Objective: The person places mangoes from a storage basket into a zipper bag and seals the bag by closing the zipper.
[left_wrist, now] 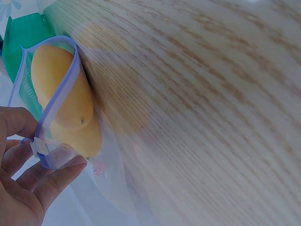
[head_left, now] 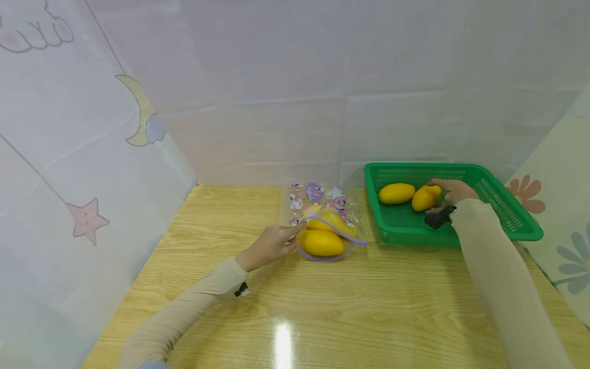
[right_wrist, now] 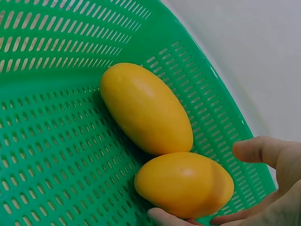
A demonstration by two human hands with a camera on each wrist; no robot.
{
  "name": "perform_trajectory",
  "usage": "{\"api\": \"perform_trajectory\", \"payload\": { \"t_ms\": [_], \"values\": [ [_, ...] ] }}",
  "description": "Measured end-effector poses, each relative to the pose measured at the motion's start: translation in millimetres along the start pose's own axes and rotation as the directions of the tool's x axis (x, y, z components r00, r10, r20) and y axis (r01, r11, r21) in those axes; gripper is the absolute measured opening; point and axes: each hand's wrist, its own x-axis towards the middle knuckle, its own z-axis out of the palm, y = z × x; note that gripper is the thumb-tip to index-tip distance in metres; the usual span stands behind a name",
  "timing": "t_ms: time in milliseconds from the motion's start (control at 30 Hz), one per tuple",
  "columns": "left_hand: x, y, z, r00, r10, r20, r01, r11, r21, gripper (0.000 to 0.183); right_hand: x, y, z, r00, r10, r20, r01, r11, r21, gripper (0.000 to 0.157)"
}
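Left hand: I am watching the left hand (head_left: 271, 245) pinching the edge of the clear printed bag (head_left: 315, 192) close beside its white slider (left_wrist: 41, 147).
Bag: it is lying on the wooden table (head_left: 299, 292), its purple-edged mouth gaping towards me.
Bagged fruit: one mango (head_left: 321, 243) is lying just inside the mouth; more yellow fruit is showing behind it through the film, though I cannot tell how many.
Right hand: well apart from the left, the right hand (head_left: 454, 192) is spanning the right-hand mango (head_left: 423, 200), digits spread; from the right wrist I am seeing one digit standing clear of the skin and another lying along the opposite edge.
Basket: the green basket (head_left: 415, 237) is holding that mango and a second mango (head_left: 396, 193), the two lying side by side.
Backdrop: pale sheeting is hanging behind, showing a yellow moon (head_left: 138, 102).
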Motion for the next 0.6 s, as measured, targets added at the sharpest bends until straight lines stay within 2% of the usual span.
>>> {"api": "perform_trajectory", "payload": {
  "t_ms": [167,433,600],
  "values": [
    [0.2,-0.8,0.9,1.0,-0.006,0.006,0.006,1.0,-0.002,0.049,6,7,2.5,1.0,0.017,0.015,-0.016,1.0,-0.025,0.07],
    [0.2,-0.4,0.5,1.0,-0.013,0.006,0.013,1.0,-0.002,0.049,8,13,3.2,0.999,-0.046,0.011,0.047,0.996,-0.073,0.062],
    [0.2,-0.5,1.1,1.0,-0.012,0.01,0.012,1.0,-0.003,0.049,7,13,3.5,0.998,-0.054,0.027,0.056,0.996,-0.073,0.059]
  ]
}}
